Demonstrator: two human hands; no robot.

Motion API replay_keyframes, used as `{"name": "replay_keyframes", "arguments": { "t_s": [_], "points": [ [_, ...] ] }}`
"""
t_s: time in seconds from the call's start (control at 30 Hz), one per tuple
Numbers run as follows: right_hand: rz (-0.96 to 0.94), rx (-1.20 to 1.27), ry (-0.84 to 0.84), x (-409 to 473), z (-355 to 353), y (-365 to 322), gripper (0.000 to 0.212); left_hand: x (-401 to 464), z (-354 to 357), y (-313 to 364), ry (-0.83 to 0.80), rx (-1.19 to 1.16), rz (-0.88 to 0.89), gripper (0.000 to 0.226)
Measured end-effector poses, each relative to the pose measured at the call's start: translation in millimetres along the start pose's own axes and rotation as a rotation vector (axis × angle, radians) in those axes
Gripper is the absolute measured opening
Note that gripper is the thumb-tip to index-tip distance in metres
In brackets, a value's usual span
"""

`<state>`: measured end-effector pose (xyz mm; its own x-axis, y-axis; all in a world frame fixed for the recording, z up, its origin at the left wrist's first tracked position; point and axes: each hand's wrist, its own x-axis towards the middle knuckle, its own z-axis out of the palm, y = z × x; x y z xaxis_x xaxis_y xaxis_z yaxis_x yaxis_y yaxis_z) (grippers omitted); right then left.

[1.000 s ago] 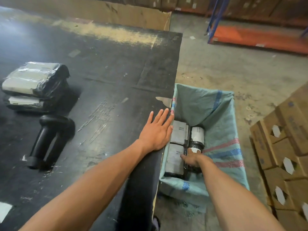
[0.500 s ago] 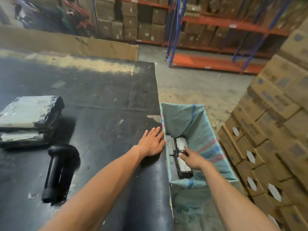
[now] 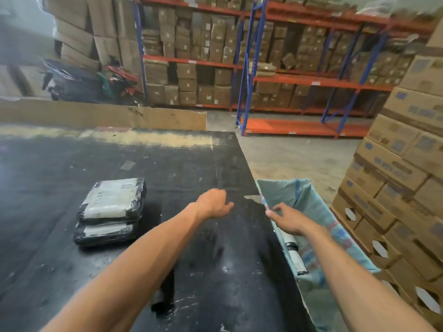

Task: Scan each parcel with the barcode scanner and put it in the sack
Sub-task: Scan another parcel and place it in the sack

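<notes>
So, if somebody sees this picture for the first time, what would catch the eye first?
Probably the two bare forearms reaching forward, left hand above the black table, right hand at the rim of the green woven sack. Next, the two stacked black-wrapped parcels on the table's left, and the orange-and-blue racks of cartons behind.

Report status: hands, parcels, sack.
Left hand and right hand empty. Two parcels stacked on table. Sack open, unobstructed.
</notes>
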<state>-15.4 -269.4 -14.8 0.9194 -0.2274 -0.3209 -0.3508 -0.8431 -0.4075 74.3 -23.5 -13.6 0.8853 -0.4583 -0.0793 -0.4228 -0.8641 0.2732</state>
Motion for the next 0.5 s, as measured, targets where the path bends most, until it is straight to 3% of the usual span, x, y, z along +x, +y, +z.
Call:
{"name": "replay_keyframes", "arguments": {
  "t_s": [0.27, 0.5],
  "points": [
    [-0.104, -0.053, -0.005, -13, 27, -110, 0.071, -51, -69, -99, 0.167, 0.012, -0.143, 0.041],
    [-0.205, -0.046, -0.131, -35, 67, -195, 0.069, -106, -96, -183, 0.244, 0.025, -0.331, 0.043]
  ]
}}
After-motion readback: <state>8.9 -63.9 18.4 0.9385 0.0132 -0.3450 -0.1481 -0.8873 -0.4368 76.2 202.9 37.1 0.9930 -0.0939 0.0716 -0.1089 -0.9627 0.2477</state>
